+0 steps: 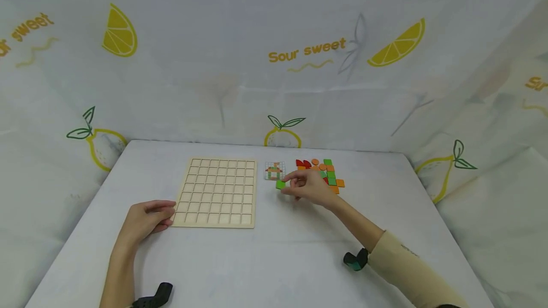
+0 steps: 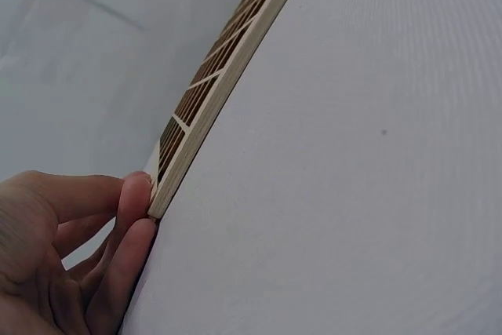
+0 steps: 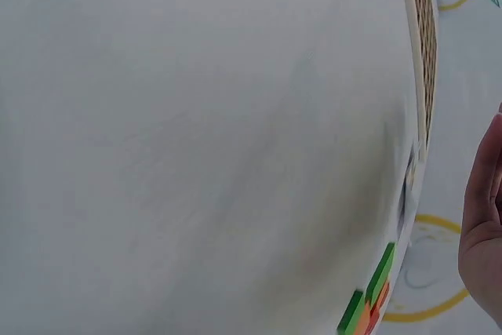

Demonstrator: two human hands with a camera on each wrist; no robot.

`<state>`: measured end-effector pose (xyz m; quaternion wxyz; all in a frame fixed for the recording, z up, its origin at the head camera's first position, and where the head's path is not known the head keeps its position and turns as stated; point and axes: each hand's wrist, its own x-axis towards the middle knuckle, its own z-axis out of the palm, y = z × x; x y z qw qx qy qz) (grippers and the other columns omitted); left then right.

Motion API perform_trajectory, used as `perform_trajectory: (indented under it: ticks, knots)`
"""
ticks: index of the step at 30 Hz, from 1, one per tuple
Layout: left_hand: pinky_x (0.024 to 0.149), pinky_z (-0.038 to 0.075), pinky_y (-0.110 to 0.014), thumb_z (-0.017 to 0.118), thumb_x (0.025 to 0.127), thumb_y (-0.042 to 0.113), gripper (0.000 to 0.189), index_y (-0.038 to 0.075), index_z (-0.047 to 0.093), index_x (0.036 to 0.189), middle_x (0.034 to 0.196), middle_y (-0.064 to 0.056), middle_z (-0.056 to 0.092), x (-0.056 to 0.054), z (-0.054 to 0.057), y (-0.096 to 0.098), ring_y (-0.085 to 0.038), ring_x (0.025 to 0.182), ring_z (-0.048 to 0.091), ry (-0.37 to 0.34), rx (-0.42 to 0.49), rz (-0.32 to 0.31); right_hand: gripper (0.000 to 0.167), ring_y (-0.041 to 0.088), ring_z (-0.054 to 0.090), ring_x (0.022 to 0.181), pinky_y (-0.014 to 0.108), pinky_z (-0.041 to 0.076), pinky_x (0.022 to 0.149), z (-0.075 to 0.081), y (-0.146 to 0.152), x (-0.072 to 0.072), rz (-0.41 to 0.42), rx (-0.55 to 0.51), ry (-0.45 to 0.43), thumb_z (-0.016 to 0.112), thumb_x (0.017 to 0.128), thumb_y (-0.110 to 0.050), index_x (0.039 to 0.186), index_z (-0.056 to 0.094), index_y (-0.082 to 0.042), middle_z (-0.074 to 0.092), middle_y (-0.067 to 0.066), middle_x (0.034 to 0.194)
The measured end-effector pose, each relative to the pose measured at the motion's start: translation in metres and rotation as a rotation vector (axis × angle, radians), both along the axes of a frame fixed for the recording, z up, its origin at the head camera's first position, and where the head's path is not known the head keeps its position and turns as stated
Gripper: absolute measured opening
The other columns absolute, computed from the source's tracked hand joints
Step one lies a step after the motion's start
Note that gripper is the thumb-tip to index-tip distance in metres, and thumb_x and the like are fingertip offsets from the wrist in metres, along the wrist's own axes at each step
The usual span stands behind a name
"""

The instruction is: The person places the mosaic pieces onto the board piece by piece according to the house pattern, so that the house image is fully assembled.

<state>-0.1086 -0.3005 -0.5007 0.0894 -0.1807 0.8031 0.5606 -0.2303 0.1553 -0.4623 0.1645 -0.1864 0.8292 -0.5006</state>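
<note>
A pale wooden grid board [image 1: 217, 193] with square cells lies on the left half of the table. Thumb and fingers of my left hand [image 1: 145, 220] pinch its near left corner, shown close up by the board's edge [image 2: 205, 111] in the left wrist view. To the right of the board, my right hand [image 1: 309, 187] pinches a green square tile [image 1: 280, 185] between thumb and index fingertip. Just behind that tile lies a small pattern card [image 1: 275, 171] with a coloured picture on a grid. In the right wrist view only part of the right hand [image 3: 482, 225] shows, fingertips cut off.
A cluster of orange, red and green pieces, with a green tile [image 1: 327, 162] and an orange tile [image 1: 340, 183] among them, lies behind the right hand, which partly hides it. The white table [image 1: 274, 260] meets a hanging printed cloth [image 1: 192, 84] at the back.
</note>
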Motion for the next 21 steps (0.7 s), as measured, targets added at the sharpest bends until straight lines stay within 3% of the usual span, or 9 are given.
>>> perform_trajectory:
  ticks: [7, 12, 21]
  knots:
    - [0.071, 0.065, -0.022, 0.077, 0.1, 0.017, 0.047, -0.006, 0.067, 0.14, 0.097, 0.006, 0.076, 0.001, 0.0, 0.002, -0.005, 0.077, 0.075, -0.003, -0.016, 0.006, 0.028, 0.024, 0.066, 0.059, 0.039, 0.067, 0.064, 0.003, -0.056, -0.001, 0.116, -0.037, 0.05, 0.088, 0.091, -0.011, 0.114, 0.078, 0.001, 0.06, -0.002, 0.071]
    - [0.07, 0.065, -0.022, 0.077, 0.1, 0.016, 0.047, -0.007, 0.067, 0.14, 0.097, 0.005, 0.076, 0.0, 0.001, 0.002, -0.005, 0.076, 0.075, 0.004, -0.015, 0.008, 0.028, 0.018, 0.067, 0.057, 0.049, 0.067, 0.066, 0.001, -0.089, -0.003, 0.157, -0.058, 0.072, 0.089, 0.09, -0.012, 0.113, 0.079, 0.0, 0.063, -0.002, 0.071]
    - [0.071, 0.066, -0.022, 0.078, 0.1, 0.016, 0.047, -0.007, 0.067, 0.14, 0.095, 0.007, 0.076, 0.001, -0.001, 0.002, -0.005, 0.076, 0.076, 0.007, -0.008, 0.01, 0.028, 0.03, 0.075, 0.06, 0.033, 0.065, 0.064, -0.003, -0.145, -0.006, 0.194, -0.074, 0.026, 0.088, 0.091, -0.013, 0.114, 0.079, 0.0, 0.067, -0.004, 0.073]
